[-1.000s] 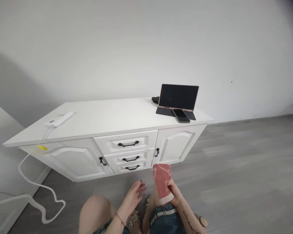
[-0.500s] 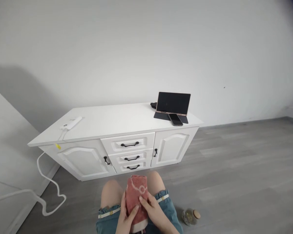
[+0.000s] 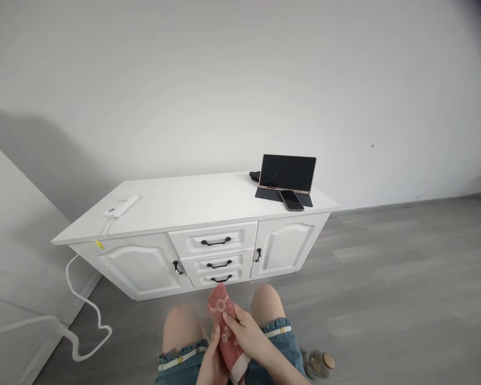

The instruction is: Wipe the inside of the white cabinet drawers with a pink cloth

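A folded red towel [image 3: 226, 337] with pale markings and a whitish end band is held over my lap, its top leaning to the left. My left hand [image 3: 213, 359] grips its lower left side, thumb pointing up along the edge; the other fingers are hidden. My right hand [image 3: 245, 330] wraps the right side, with the thumb pressed on the towel's front. Both hands are closed on the cloth, between my bare knees and above my blue shorts [image 3: 180, 364].
A white cabinet [image 3: 176, 206] with doors and drawers stands ahead. On it are a propped tablet [image 3: 287, 172], a phone [image 3: 292, 200] and a white power strip [image 3: 122, 206] with a cable [image 3: 88, 305] trailing left. A corked glass jar [image 3: 316, 364] stands on the floor at right.
The towel has gone from facing me broadly and nearly upright to narrower and tilted left. My right hand has moved up and wraps further around it. The view has shifted slightly.
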`<state>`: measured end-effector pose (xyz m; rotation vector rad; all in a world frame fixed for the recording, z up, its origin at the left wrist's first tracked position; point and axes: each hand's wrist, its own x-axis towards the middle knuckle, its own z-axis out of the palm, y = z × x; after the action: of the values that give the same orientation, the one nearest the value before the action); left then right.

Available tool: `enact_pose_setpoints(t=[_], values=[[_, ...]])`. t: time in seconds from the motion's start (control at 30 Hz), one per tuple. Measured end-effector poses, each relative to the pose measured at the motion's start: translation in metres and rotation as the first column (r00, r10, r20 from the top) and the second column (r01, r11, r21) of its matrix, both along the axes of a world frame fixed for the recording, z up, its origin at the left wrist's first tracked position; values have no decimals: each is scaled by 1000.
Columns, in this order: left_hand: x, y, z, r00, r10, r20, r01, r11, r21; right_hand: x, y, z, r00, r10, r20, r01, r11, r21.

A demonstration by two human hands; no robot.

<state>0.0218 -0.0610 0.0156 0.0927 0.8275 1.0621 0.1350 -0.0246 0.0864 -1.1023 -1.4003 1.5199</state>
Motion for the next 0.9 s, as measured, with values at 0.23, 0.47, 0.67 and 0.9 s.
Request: enact_pose_setpoints(t=[0.23,0.47,0.67,0.9], values=[[-22,0,5,977,157,-147,-166,984,-56,-9,4,-17,999,-20,42,21,1000,-20],[-22,6,21,909,228,-349,-265,962,-61,0,7,-36,972,-221,80,231,961,-154],[-30,9,31,930,-19,-368,7,999,-35,-6,-3,-46,826,-292,-482,-155,704,-693],[-22,21,38,923,-101,-371,122,992,32,-1,-5,-52,724,-369,-583,-227,670,-707]])
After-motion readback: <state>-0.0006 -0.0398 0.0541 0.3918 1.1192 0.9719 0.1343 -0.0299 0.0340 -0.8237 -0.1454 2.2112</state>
